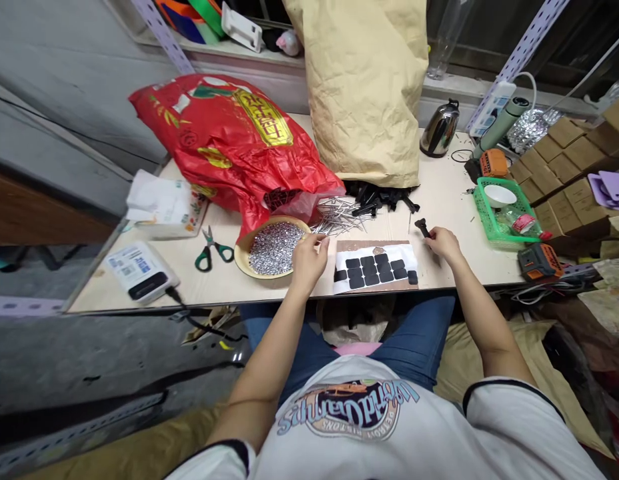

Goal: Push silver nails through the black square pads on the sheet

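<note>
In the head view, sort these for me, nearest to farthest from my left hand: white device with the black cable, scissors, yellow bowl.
1. Yellow bowl: immediately left of your left hand.
2. Scissors: left of the bowl.
3. White device: farthest left, past the scissors.

I see the table evenly lit, glare on the far kettle and red bag, floor dim at left, boxes stretched at right.

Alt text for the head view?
A person's right hand holds a black part; the left hand is at the edge of a bowl of shiny metal pieces. Between the hands, black rounded squares lie on a white sheet. A red bag lies behind the bowl.
</note>
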`<action>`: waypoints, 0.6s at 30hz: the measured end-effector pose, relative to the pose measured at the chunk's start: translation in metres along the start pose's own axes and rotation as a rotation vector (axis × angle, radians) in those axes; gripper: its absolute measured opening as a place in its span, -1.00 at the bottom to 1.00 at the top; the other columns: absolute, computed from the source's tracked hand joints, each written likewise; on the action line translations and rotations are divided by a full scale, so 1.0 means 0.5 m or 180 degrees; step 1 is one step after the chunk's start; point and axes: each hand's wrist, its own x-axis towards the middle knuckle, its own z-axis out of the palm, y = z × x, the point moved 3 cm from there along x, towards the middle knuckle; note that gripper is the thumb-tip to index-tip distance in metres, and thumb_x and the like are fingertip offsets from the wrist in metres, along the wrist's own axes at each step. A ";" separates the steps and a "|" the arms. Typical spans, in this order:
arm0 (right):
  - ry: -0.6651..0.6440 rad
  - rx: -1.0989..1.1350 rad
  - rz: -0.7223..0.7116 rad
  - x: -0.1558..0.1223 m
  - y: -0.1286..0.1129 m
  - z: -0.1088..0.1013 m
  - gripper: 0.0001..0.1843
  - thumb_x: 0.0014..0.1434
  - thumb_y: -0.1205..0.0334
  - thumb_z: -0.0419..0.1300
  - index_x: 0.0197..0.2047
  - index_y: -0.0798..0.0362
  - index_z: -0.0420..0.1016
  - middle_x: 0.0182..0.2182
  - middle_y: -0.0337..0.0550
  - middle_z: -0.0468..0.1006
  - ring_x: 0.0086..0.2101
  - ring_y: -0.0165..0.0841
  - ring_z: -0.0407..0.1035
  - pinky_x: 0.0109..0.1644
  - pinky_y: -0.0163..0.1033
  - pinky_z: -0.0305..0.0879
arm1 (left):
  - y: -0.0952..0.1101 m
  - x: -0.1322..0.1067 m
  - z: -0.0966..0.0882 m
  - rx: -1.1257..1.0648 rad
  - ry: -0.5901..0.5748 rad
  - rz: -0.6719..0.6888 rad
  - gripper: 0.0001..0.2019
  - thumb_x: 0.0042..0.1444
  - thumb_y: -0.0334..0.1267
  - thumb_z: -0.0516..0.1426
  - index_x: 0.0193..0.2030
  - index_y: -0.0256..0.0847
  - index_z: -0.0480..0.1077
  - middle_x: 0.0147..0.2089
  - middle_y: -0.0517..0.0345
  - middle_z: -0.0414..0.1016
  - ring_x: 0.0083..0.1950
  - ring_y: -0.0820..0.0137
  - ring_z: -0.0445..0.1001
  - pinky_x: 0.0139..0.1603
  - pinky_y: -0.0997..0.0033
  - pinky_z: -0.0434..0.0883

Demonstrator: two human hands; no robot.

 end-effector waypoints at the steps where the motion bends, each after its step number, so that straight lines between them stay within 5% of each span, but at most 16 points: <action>1: -0.0076 -0.0126 0.0013 0.003 0.003 0.005 -0.91 0.01 0.34 0.18 -0.35 0.11 0.46 -0.35 -0.10 0.53 -0.25 -0.27 0.39 -0.24 -0.29 0.19 | 0.006 0.019 0.012 0.0184 -0.0110 0.0025 -0.78 0.11 -0.23 0.03 -0.27 -0.28 0.45 -0.23 -0.06 0.49 -0.15 0.22 0.44 -0.07 0.23 0.36; 8: 0.0066 0.1352 -0.0245 0.017 -0.062 0.033 -0.91 -0.01 0.31 0.21 -0.39 0.15 0.45 -0.40 -0.16 0.52 -0.34 -0.38 0.39 -0.24 -0.33 0.23 | 0.109 0.176 0.177 0.0651 -0.1031 0.0115 -0.68 0.01 -0.63 -0.06 -0.14 -0.39 0.38 -0.03 -0.27 0.42 0.10 0.12 0.36 0.10 0.20 0.25; 13: 0.0086 0.1736 -0.0420 0.039 -0.125 0.068 -0.88 0.02 0.27 0.20 -0.36 0.15 0.44 -0.41 -0.19 0.52 -0.37 -0.42 0.40 -0.25 -0.36 0.29 | 0.117 0.186 0.213 0.0465 -0.0813 -0.0107 -0.74 0.03 -0.60 -0.06 -0.17 -0.43 0.34 -0.03 -0.36 0.39 0.04 0.09 0.39 0.04 0.18 0.28; 18: -0.0083 0.1859 -0.1153 0.034 -0.212 0.112 -0.85 0.09 0.28 0.14 -0.27 0.14 0.48 -0.33 -0.15 0.55 -0.30 -0.38 0.43 -0.15 -0.31 0.31 | 0.076 0.161 0.219 -0.1821 -0.0581 -0.1008 -0.93 0.01 -0.36 0.15 -0.34 -0.29 0.36 -0.40 0.06 0.46 -0.26 0.29 0.47 -0.17 0.36 0.37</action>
